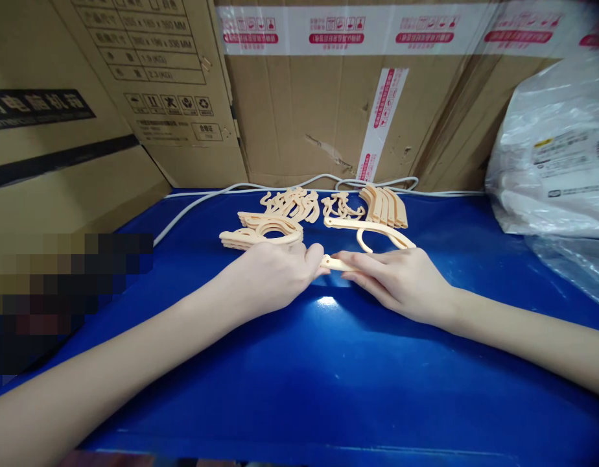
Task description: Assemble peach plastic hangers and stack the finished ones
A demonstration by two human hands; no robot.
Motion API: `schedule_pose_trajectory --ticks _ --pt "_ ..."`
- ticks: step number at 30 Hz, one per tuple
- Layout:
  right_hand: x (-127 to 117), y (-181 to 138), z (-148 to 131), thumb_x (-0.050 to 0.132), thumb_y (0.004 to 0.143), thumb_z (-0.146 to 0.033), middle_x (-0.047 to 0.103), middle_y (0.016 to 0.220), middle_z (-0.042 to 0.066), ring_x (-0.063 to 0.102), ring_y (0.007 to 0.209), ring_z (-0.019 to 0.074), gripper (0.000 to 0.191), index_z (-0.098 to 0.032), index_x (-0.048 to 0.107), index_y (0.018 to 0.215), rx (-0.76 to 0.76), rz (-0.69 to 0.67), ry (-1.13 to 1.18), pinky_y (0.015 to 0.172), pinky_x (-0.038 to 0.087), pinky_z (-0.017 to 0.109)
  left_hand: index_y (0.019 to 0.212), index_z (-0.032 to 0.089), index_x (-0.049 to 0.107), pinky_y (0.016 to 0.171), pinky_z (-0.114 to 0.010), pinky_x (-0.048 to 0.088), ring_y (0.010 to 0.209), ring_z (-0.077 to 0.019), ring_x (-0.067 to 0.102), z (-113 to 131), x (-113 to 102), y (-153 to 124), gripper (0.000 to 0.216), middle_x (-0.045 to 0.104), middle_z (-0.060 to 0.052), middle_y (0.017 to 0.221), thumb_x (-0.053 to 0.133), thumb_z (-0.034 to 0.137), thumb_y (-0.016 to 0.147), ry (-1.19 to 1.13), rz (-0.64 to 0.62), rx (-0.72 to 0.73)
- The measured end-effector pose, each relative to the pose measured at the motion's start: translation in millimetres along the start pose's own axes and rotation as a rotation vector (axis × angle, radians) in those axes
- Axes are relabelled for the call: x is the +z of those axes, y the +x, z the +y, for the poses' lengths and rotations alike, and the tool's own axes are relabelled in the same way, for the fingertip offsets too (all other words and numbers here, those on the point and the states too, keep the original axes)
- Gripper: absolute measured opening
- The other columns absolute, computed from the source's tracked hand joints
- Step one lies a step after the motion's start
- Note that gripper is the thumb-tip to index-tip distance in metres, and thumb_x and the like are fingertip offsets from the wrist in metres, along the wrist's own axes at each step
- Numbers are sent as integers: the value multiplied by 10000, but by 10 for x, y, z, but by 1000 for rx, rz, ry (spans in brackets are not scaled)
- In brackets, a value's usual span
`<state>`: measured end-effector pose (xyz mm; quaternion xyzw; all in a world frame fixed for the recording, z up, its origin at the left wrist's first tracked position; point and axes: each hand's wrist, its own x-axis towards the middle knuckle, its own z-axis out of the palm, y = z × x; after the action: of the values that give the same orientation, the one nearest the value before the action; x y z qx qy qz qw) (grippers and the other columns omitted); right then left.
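In front of me, my right hand (pixel 401 279) is closed around a cream plastic hanger arm (pixel 339 264) with a hole near its left tip. My left hand (pixel 280 275) pinches at that tip, its fingertips partly hidden. Just behind my right hand is another cream hanger arm (pixel 362 225) with a curved hook (pixel 360 241) below it. My hand covers its right end, so I cannot tell whether it joins the held arm. Beyond my left hand lies a stack of folded cream hangers (pixel 236 239).
Farther back on the blue table (pixel 328 376) are a pile of cream curved pieces (pixel 292 204), small hooks (pixel 343 206) and a row of hanger arms (pixel 384 206). A white cable (pixel 241 186) runs behind them. Cardboard boxes (pixel 299 110) and a plastic-wrapped package (pixel 557 149) border the table.
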<state>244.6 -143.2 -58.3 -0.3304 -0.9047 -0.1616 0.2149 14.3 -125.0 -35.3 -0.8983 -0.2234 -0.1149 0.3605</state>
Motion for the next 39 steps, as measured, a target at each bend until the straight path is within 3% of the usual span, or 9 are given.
schedule_pose_trajectory --ticks 3,7,12,17,28,32,36,39 --pt "4 -1 7 389 1016 -327 763 778 26 684 598 130 332 -177 647 1163 4 -19 28 503 410 225 722 162 514 435 -264 282 512 -173 581 -3 -3 4 402 577 -47 605 271 257 1027 34 -2 19" --pt "7 -9 13 407 1012 -325 777 895 38 706 647 134 318 -189 644 1174 10 -39 59 526 437 220 719 164 517 437 -267 294 520 -174 581 -9 -16 1 438 582 -53 613 232 274 1033 32 -27 30" --pt "15 -25 16 427 1008 -310 773 985 54 728 731 134 311 -167 654 1167 -3 19 44 552 467 209 751 165 520 441 -267 294 546 -183 591 -10 -4 -8 430 577 -43 617 243 332 1035 -91 -57 -49" --pt "10 -30 8 442 1004 -304 778 936 51 719 665 133 307 -154 661 1159 -15 53 11 540 471 222 753 170 519 451 -274 321 555 -181 594 -12 7 -9 423 588 -34 638 257 345 1034 -159 -124 -74" --pt "27 -30 42 427 1007 -330 777 956 44 729 717 145 328 -183 655 1191 2 -21 93 574 473 223 696 165 518 413 -274 303 489 -174 578 -11 -9 -7 403 559 -39 577 283 229 1017 90 36 76" --pt "29 -28 55 441 999 -339 778 906 35 712 672 143 345 -193 636 1243 17 -84 147 583 466 230 707 165 517 420 -275 309 492 -175 586 -24 32 -21 371 557 -29 571 315 247 1006 37 80 84" --pt "14 -28 42 431 1003 -336 769 797 18 688 615 135 348 -190 644 1236 -10 -66 144 552 436 233 744 166 532 457 -277 340 546 -185 618 -51 22 -32 304 589 -26 600 402 320 971 -50 66 76" --pt "9 -33 39 408 1012 -342 775 830 22 697 632 135 351 -199 649 1224 -21 -59 127 534 421 236 727 173 529 460 -286 327 535 -183 605 -63 -5 -27 274 588 -18 589 442 324 939 -101 59 58"
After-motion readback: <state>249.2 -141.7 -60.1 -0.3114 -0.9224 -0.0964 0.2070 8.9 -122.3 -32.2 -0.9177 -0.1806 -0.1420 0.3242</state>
